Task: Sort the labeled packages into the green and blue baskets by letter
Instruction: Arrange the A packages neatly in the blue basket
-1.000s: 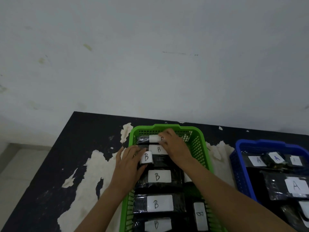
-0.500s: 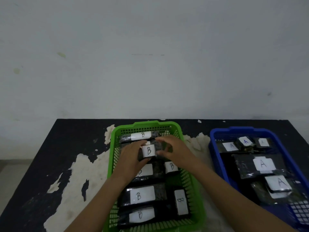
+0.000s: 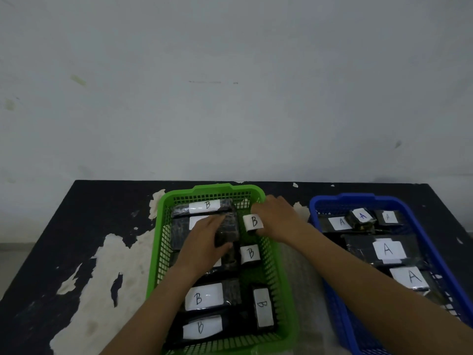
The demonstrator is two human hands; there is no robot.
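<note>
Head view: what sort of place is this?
Probably a bare makeshift sorting station: a worn black table with peeling paint against a stained plain wall, holding a green basket and a blue basket.

Dark table (image 3: 76, 226) with large pale patches of peeled finish on its left half, plain grey-white wall (image 3: 230, 85) behind, strip of floor (image 3: 15, 262) far left

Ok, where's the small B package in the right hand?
In the head view, the small B package is in the green basket's far right corner, held by the right hand.
</note>
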